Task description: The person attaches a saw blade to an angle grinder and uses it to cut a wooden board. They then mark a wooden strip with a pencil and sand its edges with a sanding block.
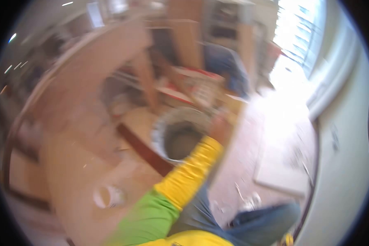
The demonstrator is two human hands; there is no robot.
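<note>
My left arm, in a yellow and green sleeve (188, 172), reaches forward across the view. At its end, my left hand (220, 126) is right at the right-hand rim of a round bucket (159, 141). Motion blur smears the fingers, so I cannot tell whether they grip anything. Grey material (183, 139) lies inside the bucket. Just beyond the hand is a red and white bag or box (203, 88). My right hand is out of view.
A dark red-brown strip (143, 149) lies left of the bucket. Nearer me stands a small white cup-like container (106, 197). A pale slab (281, 176) rests on the floor at right, beside a white wall (344, 164). A blue-clad leg (229, 67) shows beyond the bag.
</note>
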